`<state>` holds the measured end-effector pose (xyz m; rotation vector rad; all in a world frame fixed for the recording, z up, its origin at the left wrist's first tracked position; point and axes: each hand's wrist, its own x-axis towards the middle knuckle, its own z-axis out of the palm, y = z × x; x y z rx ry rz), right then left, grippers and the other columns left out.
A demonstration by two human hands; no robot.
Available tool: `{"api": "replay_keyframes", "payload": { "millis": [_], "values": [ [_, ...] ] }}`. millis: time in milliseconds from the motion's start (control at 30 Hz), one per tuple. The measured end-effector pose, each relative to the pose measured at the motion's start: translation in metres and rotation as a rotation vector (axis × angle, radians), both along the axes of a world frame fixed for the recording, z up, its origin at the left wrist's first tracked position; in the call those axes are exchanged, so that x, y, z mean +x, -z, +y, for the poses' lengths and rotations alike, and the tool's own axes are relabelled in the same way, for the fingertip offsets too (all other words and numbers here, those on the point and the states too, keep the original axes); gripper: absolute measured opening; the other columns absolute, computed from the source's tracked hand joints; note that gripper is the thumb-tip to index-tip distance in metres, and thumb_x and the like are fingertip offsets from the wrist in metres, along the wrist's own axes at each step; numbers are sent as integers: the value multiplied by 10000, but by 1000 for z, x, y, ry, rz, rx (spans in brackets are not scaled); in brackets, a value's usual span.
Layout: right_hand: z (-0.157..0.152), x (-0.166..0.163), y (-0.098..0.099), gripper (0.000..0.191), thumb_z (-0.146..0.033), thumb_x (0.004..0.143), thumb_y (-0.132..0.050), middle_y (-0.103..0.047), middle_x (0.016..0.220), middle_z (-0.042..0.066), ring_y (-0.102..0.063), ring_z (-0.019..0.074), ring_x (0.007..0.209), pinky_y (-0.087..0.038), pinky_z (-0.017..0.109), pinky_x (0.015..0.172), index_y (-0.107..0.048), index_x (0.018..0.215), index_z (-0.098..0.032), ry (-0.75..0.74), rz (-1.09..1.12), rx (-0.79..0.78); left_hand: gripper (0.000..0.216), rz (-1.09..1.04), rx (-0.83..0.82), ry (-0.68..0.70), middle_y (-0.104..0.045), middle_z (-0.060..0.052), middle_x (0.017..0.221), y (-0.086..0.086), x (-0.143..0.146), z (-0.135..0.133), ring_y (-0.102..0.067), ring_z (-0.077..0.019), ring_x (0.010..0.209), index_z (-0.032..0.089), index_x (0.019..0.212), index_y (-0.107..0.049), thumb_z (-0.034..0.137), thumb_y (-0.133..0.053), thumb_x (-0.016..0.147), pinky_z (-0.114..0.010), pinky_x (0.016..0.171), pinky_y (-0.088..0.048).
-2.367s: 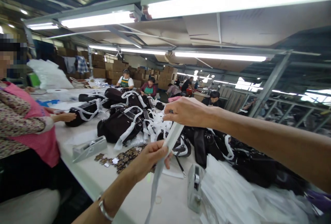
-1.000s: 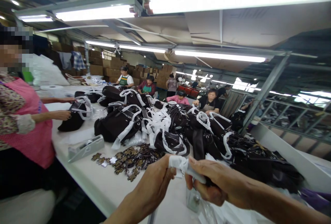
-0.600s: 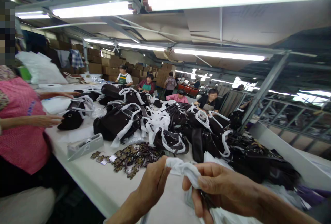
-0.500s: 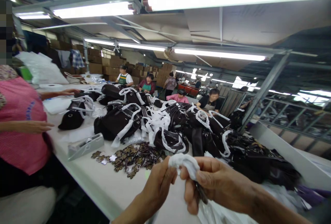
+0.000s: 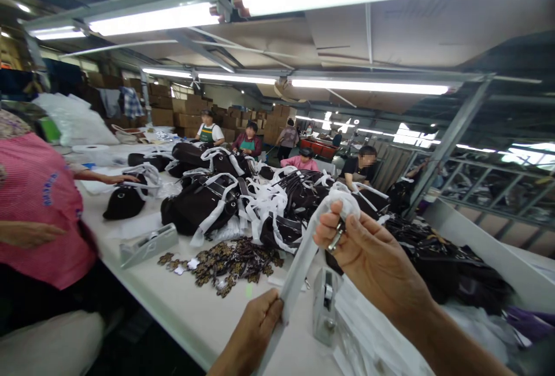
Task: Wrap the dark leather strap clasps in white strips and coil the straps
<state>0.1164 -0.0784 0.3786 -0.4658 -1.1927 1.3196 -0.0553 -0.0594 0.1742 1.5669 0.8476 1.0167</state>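
Observation:
My right hand [image 5: 368,249] is raised over the table, fingers pinched round a small metal fitting [image 5: 336,239] wrapped at the top in a white paper strip [image 5: 303,260]. The strip runs taut down and left to my left hand [image 5: 255,321], which pinches its lower part near the table's front edge. Just below the strip a tape dispenser [image 5: 323,306] stands on the white table [image 5: 186,301]. Dark brown handbags [image 5: 203,202] with white-wrapped handles are heaped behind my hands.
A pile of small brown metal ornaments [image 5: 229,260] and a second tape dispenser [image 5: 147,244] lie at centre left. White sheets [image 5: 381,335] are stacked at right. A person in a pink apron [image 5: 39,214] works at left; several others sit across the table.
My hands were close together, bunching the white strip round the fitting. Now my right hand has lifted up and right, my left has dropped, and the strip is stretched between them.

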Motion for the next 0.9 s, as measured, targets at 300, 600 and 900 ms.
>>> {"api": "replay_keyframes", "payload": {
  "millis": [300,600,900],
  "values": [
    [54,38,59,235,-105,908,-518,-739,999,99,-692,227,981,-545,431,965,-673,1057,-199,716,-937,1089,609,-125,-177,71,-344,61,566,-23,13,-40,-267,-79,473,172,804,-530,766,-412,868,-236,450,-153],
    [33,55,111,235,-170,979,-333,-645,851,86,-588,200,805,-516,386,873,-555,901,-158,205,-1614,1044,510,47,-221,173,-332,70,634,-60,-49,-27,-285,-89,547,183,818,-492,691,-529,851,-227,502,-219],
    [-9,43,156,109,-300,886,-553,-659,835,45,-551,177,679,-358,283,604,-558,887,-191,8,-1929,373,183,441,51,89,-472,59,671,-36,-50,6,-427,-132,654,178,971,-575,342,-571,890,-246,622,-290]
  ]
}}
